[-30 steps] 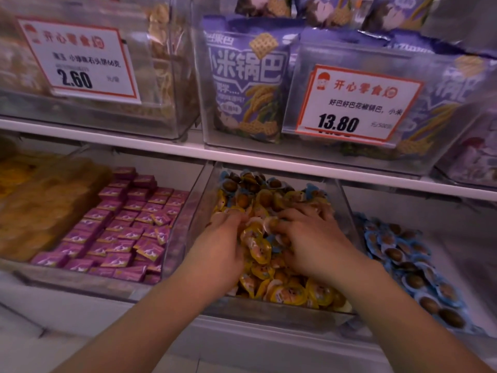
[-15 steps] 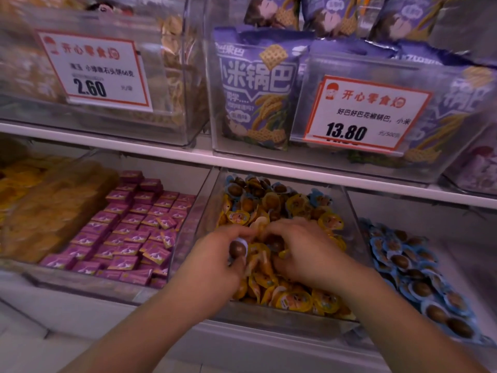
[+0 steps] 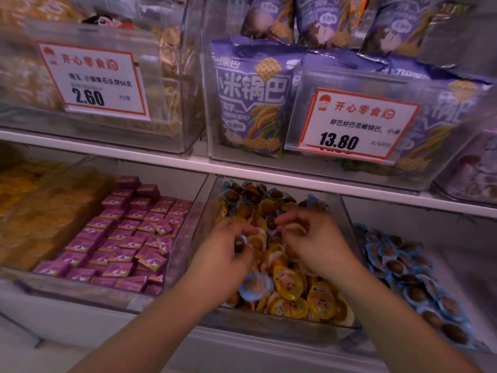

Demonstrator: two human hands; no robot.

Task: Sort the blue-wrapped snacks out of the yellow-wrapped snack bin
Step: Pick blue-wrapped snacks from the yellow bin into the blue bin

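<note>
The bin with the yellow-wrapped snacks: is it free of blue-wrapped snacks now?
No. A blue-wrapped snack lies face up among the yellow ones in the bin, near the left hand.

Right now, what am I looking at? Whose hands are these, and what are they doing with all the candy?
There is no machine here. A person wears a camera on their head, so you see their own two arms reaching into a shop shelf. The hands are in the middle clear bin, full of yellow-wrapped snacks. A few blue-wrapped snacks are mixed in by mistake. The left hand pinches a small snack with a dark brown middle. The right hand curls its fingers round another, too blurred to name. The blue ones belong in the right-hand bin. Purple packets lie to the left.
</note>
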